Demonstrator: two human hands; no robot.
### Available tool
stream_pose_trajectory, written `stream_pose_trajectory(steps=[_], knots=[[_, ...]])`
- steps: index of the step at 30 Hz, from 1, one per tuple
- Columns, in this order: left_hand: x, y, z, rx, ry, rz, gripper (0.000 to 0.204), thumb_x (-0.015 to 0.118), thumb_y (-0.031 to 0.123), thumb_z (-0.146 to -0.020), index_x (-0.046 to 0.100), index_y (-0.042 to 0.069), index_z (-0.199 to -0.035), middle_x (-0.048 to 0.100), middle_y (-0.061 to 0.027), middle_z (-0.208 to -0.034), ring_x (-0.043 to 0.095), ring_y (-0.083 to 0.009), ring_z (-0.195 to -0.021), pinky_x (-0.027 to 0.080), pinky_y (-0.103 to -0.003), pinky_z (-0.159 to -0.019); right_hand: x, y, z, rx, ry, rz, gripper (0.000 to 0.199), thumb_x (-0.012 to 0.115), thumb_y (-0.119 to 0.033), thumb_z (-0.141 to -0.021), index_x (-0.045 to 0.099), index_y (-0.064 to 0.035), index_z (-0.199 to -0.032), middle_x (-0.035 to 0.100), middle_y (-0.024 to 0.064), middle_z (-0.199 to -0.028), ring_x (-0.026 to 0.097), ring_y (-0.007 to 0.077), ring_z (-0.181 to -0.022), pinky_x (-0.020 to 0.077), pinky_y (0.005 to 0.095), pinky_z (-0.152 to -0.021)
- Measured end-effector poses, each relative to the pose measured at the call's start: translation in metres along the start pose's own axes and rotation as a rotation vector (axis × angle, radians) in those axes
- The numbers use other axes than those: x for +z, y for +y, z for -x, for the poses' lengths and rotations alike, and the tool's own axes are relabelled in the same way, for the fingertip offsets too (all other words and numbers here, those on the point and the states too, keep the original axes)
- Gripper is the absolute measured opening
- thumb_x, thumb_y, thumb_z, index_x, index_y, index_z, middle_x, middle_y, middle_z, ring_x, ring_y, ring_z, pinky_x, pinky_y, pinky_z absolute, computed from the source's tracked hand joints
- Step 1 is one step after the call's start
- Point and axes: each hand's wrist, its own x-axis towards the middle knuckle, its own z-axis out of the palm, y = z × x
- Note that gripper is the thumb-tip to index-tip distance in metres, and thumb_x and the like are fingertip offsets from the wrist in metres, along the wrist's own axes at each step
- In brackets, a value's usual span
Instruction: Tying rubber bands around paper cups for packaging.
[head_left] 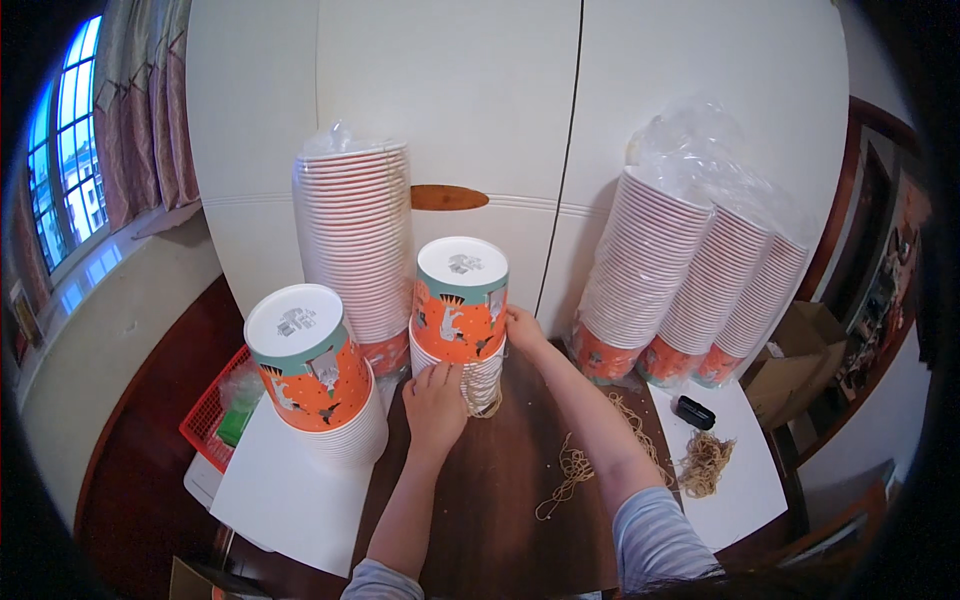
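An upside-down stack of orange and green paper buckets (460, 315) stands in the middle of the table, its white rims nested underneath. My left hand (436, 402) presses its bent fingers on the rims at the near left side. At the upper right side, my right hand (522, 332) grips the top bucket's wall, with some fingertips hidden behind it. Loops of thin tan string (486, 390) hang over the rims, just right of my left fingers. To the left, a second upside-down stack of matching buckets (310, 370) sits on white board, with neither hand touching it.
A tall plastic-wrapped bucket stack (355, 240) rises behind. Three more wrapped bucket stacks (650, 270) lean at the back right. Loose string (570, 475), a string bundle (706, 465) and a small black object (695, 412) lie right. A red basket (208, 420) is left.
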Motion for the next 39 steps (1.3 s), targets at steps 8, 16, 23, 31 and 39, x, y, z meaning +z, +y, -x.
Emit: stream_pose_trajectory(steps=[8,16,23,31,39], knots=[[0.000,-0.002,0.001,0.004,0.015,-0.005,0.034,0.053,0.011,-0.068,0.054,0.011,-0.102,0.053,-0.0022,-0.100,0.048,-0.0195,-0.098,0.035,-0.040,-0.083,0.004,0.000,0.013,-0.020,0.042,0.025,0.031,0.040,-0.025,-0.086,0.055,-0.0021,-0.101,0.060,0.0179,-0.092,0.058,0.0288,-0.088,0.0439,0.0351,-0.076],[-0.001,-0.001,0.003,0.008,-0.019,-0.021,0.036,0.054,0.012,-0.069,0.053,0.009,-0.104,0.053,-0.0044,-0.104,0.048,-0.0217,-0.099,0.036,-0.041,-0.083,-0.017,0.015,0.107,0.046,0.077,-0.183,0.029,0.054,-0.019,-0.079,0.053,0.0005,-0.099,0.058,0.0125,-0.087,0.056,0.0217,-0.081,0.0433,0.0323,-0.073],[-0.040,0.000,0.005,0.052,0.095,0.080,0.033,0.056,0.008,-0.066,0.052,0.003,-0.099,0.051,-0.0113,-0.100,0.047,-0.0271,-0.099,0.037,-0.042,-0.083,-0.061,-0.006,0.256,-0.524,-0.399,0.443,0.031,0.055,-0.026,-0.078,0.054,-0.0070,-0.103,0.052,0.0111,-0.109,0.048,0.0266,-0.104,0.0381,0.0368,-0.087],[-0.143,-0.018,-0.015,0.056,0.252,-0.462,0.039,0.058,0.012,-0.070,0.050,0.002,-0.106,0.044,-0.0135,-0.116,0.037,-0.0305,-0.114,0.029,-0.046,-0.094,-0.093,0.047,0.294,-0.476,-0.191,0.840,0.033,0.052,-0.029,-0.080,0.054,-0.0123,-0.109,0.052,0.0034,-0.115,0.044,0.0218,-0.112,0.0257,0.0475,-0.096],[-0.176,-0.058,-0.018,0.015,0.107,-0.565,0.028,0.065,0.019,-0.069,0.050,0.004,-0.086,0.054,-0.0082,-0.084,0.053,-0.0252,-0.082,0.041,-0.038,-0.072,-0.130,0.083,0.286,-0.198,0.145,0.911,0.029,0.048,-0.018,-0.078,0.058,-0.0035,-0.101,0.055,0.0089,-0.109,0.043,0.0263,-0.111,0.0179,0.0493,-0.101]])
